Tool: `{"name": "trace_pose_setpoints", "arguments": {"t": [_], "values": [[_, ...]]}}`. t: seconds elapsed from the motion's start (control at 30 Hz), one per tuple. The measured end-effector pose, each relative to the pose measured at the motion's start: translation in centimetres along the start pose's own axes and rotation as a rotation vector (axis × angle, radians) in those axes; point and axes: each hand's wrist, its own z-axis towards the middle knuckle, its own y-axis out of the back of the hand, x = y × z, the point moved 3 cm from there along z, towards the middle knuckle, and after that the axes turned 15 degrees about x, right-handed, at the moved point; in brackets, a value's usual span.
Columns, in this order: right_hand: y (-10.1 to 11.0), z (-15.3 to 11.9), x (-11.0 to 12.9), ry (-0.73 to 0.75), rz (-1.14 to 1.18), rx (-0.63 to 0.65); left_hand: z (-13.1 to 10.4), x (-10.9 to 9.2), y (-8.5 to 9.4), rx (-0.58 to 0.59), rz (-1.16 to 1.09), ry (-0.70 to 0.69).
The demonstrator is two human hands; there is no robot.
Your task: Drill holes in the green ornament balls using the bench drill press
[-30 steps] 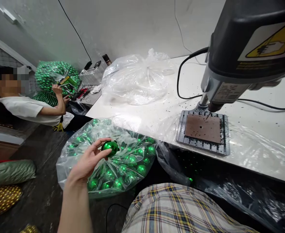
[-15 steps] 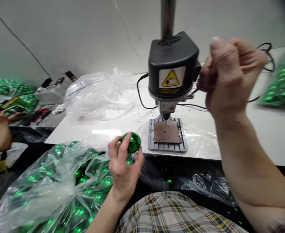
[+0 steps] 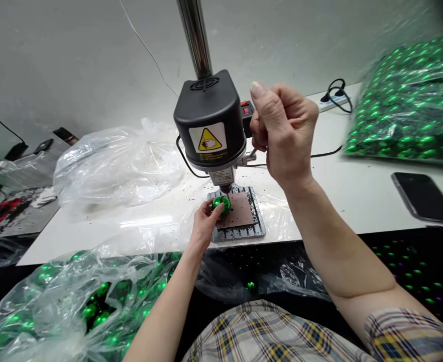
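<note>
In my left hand is a shiny green bauble, pinched between thumb and fingers. It sits over the left part of a brown board on the slotted metal base, just below the chuck of a small black drill press. Whether the bit touches the bauble I cannot tell. My right hand is closed in a fist around the drill press's feed lever, mostly hidden by the fingers. Dark specks lie scattered over the board and base.
A clear bag of green baubles bulges at the front left; another bag stands at the right. A phone lies on the white table. Crumpled clear plastic covers the back left. A power strip sits behind.
My left hand has brought the bauble from left of the drill press onto the board beneath the chuck. My right hand stays on the lever. The view has shifted to the right.
</note>
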Motion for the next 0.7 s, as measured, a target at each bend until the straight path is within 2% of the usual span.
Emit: {"name": "trace_pose_setpoints", "arguments": {"t": [0.17, 0.37, 0.7], "values": [[0.0, 0.0, -0.1, -0.002, 0.0, 0.003, 0.5, 0.1, -0.9, 0.035, 0.219, -0.067], [0.0, -0.1, 0.1, -0.027, -0.041, 0.008, 0.2, -0.2, -2.2, 0.0, 0.564, -0.258], [0.0, -0.1, 0.0, -0.018, 0.003, 0.023, 0.5, 1.0, -2.1, -0.032, 0.647, -0.314]]}}
